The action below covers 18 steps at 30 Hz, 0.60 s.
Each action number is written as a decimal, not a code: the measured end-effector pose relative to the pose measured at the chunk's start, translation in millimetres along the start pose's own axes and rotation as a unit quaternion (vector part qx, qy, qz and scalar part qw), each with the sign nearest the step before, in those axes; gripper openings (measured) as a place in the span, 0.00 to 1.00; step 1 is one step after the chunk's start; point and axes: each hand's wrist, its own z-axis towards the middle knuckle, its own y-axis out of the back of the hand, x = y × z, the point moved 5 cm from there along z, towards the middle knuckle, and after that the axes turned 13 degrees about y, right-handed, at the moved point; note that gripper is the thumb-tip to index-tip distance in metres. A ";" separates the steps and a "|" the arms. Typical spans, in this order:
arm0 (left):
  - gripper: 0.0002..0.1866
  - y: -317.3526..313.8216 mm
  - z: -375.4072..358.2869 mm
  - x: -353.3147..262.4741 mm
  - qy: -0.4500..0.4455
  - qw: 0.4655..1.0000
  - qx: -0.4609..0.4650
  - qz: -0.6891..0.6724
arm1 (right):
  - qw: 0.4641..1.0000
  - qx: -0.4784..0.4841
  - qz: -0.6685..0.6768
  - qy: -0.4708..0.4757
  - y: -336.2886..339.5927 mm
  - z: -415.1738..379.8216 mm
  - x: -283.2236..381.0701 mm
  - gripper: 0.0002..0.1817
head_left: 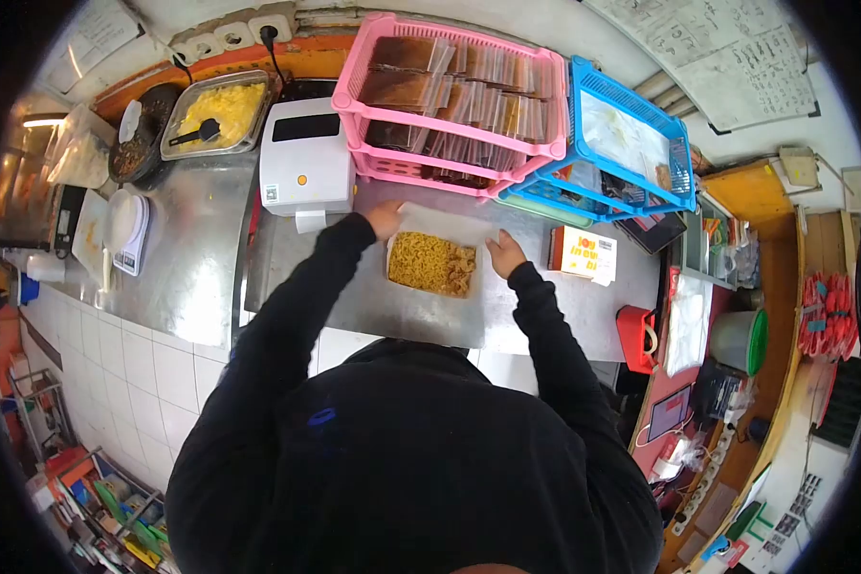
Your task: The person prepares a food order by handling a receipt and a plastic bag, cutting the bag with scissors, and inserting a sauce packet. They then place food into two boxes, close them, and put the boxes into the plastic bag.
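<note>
A rectangular container of yellow noodles (431,265) lies on the steel counter (402,311) in front of me, with a sheet of white paper (445,223) under its far side. My left hand (386,219) touches the paper's far left corner. My right hand (504,254) rests at the container's right edge, fingers on the paper. Both sleeves are black.
Stacked pink baskets (450,105) of brown packets and a blue basket (631,143) stand behind. A white label printer (304,158) sits at the left, a tray of yellow food (218,113) beyond it. A yellow-printed box (584,254) lies to the right, a red container (635,337) at the counter's right end.
</note>
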 end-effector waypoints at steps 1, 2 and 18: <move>0.21 -6.3 -2.5 9.9 -0.035 0.998 0.049 0.002 | 0.997 0.071 -0.001 0.042 6.6 -5.5 25.1 0.21; 0.21 -15.3 -5.5 20.2 -0.071 0.993 0.095 0.004 | 0.998 0.069 0.012 -0.001 1.5 -15.2 21.4 0.23; 0.48 -81.3 -92.1 39.2 -0.158 0.972 -0.094 0.145 | 0.993 0.116 -0.010 0.025 -43.0 -69.8 66.3 0.56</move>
